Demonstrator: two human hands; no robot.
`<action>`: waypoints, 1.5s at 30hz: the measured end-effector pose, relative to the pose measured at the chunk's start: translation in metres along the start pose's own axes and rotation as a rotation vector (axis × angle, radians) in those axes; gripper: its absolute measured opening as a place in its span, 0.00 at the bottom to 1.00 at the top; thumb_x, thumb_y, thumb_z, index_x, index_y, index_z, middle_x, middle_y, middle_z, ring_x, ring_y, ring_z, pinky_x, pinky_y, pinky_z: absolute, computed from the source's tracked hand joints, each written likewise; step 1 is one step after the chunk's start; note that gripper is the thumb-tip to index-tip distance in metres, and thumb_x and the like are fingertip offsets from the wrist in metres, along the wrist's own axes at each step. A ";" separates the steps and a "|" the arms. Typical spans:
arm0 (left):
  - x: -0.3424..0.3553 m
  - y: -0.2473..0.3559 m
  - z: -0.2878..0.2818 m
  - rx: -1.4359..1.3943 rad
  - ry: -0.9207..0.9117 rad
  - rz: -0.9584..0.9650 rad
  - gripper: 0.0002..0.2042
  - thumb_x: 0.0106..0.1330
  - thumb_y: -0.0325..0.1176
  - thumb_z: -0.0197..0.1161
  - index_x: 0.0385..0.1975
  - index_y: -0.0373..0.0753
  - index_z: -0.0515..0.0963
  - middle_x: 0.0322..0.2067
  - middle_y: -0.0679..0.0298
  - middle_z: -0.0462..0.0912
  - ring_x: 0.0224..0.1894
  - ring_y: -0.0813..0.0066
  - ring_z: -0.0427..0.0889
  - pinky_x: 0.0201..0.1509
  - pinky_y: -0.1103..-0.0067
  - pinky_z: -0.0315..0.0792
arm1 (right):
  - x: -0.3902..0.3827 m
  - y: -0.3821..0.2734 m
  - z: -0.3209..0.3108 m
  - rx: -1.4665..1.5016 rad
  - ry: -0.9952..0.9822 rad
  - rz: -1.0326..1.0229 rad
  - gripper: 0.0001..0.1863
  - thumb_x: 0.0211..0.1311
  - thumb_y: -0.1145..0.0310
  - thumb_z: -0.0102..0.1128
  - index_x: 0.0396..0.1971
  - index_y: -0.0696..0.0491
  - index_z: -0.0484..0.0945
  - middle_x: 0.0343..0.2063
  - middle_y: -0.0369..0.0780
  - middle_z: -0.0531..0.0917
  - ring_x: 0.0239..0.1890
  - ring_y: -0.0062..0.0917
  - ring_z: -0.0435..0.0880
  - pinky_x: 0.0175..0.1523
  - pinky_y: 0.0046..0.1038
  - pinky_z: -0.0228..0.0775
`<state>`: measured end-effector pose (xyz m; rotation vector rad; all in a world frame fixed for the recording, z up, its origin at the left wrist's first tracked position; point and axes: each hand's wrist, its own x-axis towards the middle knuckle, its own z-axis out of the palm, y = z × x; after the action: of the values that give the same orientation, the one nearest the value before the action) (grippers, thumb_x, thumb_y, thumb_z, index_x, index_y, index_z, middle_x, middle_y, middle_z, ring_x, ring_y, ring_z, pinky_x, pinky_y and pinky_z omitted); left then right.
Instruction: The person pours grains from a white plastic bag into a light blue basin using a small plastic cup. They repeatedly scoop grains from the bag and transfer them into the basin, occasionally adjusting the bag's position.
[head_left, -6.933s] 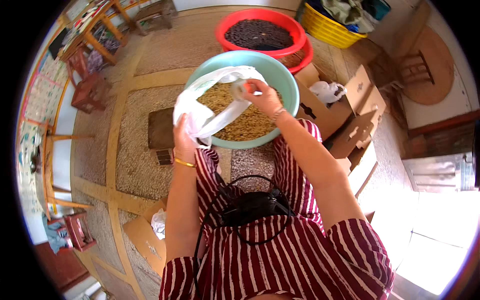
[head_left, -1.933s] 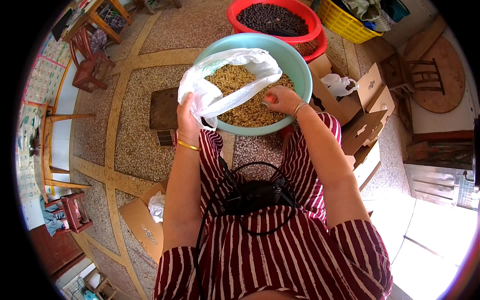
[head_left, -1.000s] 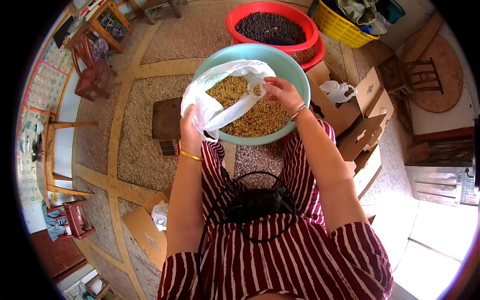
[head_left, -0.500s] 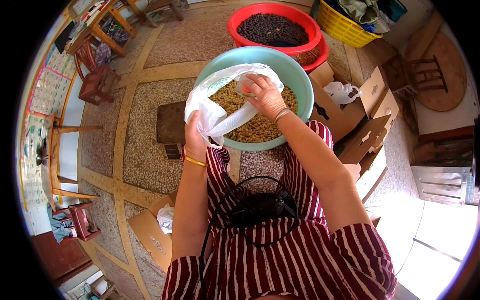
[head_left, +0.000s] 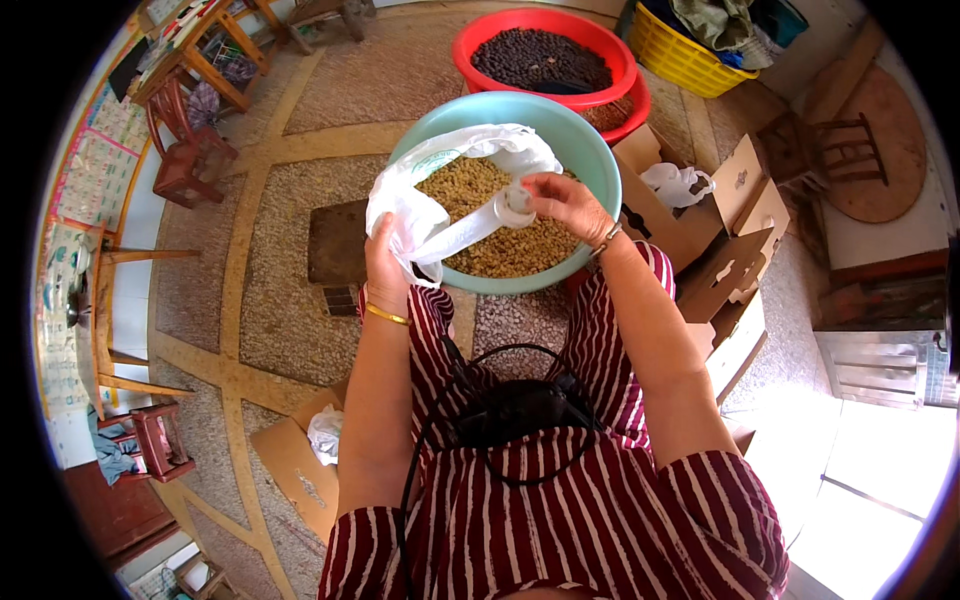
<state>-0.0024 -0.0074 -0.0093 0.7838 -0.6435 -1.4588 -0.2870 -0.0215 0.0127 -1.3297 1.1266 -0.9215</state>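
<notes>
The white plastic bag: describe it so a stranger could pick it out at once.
Find the teal basin of tan grain in front of the person. The white plastic bag hangs open over its near-left rim, held by the left hand and the right hand; the other white bag lies in a cardboard box.

Patterned stone floor (head_left: 300, 330) carries it all: the teal basin (head_left: 590, 160) of tan grain, a red basin (head_left: 480, 45) behind it (dark contents). Cardboard boxes (head_left: 720, 230) crowd right, and flat cardboard (head_left: 290, 465) lies lower left.
</notes>
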 end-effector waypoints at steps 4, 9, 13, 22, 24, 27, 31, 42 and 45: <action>0.005 -0.003 -0.005 -0.042 -0.013 -0.019 0.18 0.65 0.35 0.48 0.49 0.30 0.68 0.46 0.56 0.74 0.49 0.65 0.73 0.55 0.71 0.66 | -0.008 0.023 -0.008 -0.513 -0.057 0.002 0.23 0.49 0.55 0.64 0.41 0.55 0.75 0.33 0.39 0.78 0.38 0.26 0.77 0.45 0.26 0.68; 0.005 -0.004 -0.004 -0.032 -0.032 -0.008 0.18 0.65 0.35 0.49 0.50 0.29 0.67 0.46 0.56 0.74 0.49 0.65 0.73 0.55 0.71 0.66 | -0.001 0.045 -0.010 -0.982 0.117 -0.227 0.15 0.50 0.61 0.58 0.38 0.52 0.75 0.39 0.43 0.76 0.44 0.37 0.73 0.49 0.33 0.66; 0.005 -0.002 -0.004 -0.016 -0.028 -0.002 0.18 0.64 0.35 0.49 0.50 0.29 0.67 0.46 0.56 0.74 0.49 0.65 0.73 0.55 0.71 0.66 | 0.005 0.054 -0.005 -1.022 0.093 -0.240 0.15 0.50 0.62 0.58 0.38 0.51 0.75 0.39 0.43 0.75 0.46 0.38 0.72 0.51 0.35 0.65; 0.004 0.001 -0.005 -0.006 -0.016 0.008 0.22 0.60 0.38 0.57 0.50 0.28 0.67 0.44 0.58 0.75 0.45 0.68 0.75 0.49 0.75 0.70 | 0.005 0.037 -0.006 -0.687 -0.185 0.065 0.22 0.48 0.55 0.61 0.42 0.52 0.76 0.37 0.43 0.79 0.37 0.31 0.78 0.45 0.29 0.70; 0.005 0.000 -0.005 -0.006 -0.018 0.010 0.22 0.60 0.38 0.57 0.50 0.28 0.67 0.44 0.58 0.75 0.45 0.68 0.75 0.49 0.75 0.70 | 0.006 0.036 -0.010 -0.630 -0.194 0.101 0.23 0.49 0.55 0.61 0.43 0.53 0.76 0.36 0.41 0.79 0.35 0.27 0.78 0.42 0.26 0.71; 0.006 0.000 -0.004 -0.005 -0.015 0.016 0.22 0.61 0.37 0.56 0.49 0.28 0.67 0.43 0.57 0.75 0.45 0.68 0.76 0.48 0.75 0.70 | 0.007 0.035 -0.011 -0.169 -0.235 0.280 0.24 0.52 0.55 0.60 0.45 0.56 0.75 0.35 0.38 0.79 0.35 0.22 0.78 0.39 0.24 0.71; 0.005 0.001 -0.004 0.015 -0.027 0.013 0.20 0.63 0.37 0.52 0.49 0.29 0.68 0.44 0.56 0.75 0.46 0.66 0.75 0.51 0.73 0.69 | 0.004 0.023 -0.014 0.097 -0.292 0.349 0.24 0.53 0.56 0.60 0.47 0.56 0.73 0.36 0.36 0.79 0.35 0.20 0.77 0.39 0.23 0.72; 0.004 0.002 -0.001 -0.024 0.002 -0.034 0.20 0.62 0.38 0.53 0.49 0.29 0.68 0.44 0.56 0.75 0.46 0.67 0.75 0.51 0.72 0.68 | 0.010 -0.004 -0.019 0.373 -0.121 0.259 0.27 0.56 0.57 0.57 0.53 0.57 0.67 0.40 0.36 0.78 0.39 0.20 0.77 0.40 0.23 0.71; 0.004 0.001 0.000 -0.040 0.018 -0.030 0.21 0.60 0.38 0.57 0.49 0.29 0.68 0.43 0.58 0.76 0.44 0.69 0.76 0.47 0.74 0.70 | 0.031 -0.001 -0.014 0.210 0.019 0.174 0.26 0.55 0.58 0.59 0.50 0.58 0.70 0.35 0.36 0.77 0.34 0.19 0.76 0.39 0.21 0.70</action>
<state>-0.0020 -0.0117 -0.0092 0.7776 -0.5893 -1.4854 -0.2926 -0.0554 0.0123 -1.0383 1.1088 -0.8992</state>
